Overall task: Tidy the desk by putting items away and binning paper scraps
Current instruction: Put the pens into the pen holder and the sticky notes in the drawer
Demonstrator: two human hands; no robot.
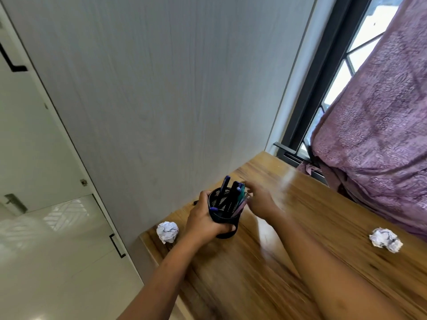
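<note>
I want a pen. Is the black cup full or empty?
Not empty: several pens stand in the mesh pen cup, which the left hand grips.

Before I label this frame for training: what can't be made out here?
Head view only.
Right hand: motion-blurred; whether it grips the pens is unclear.
Pen holder: lower wall covered by the left hand.
Marks on the paper balls: too small to read.
</note>
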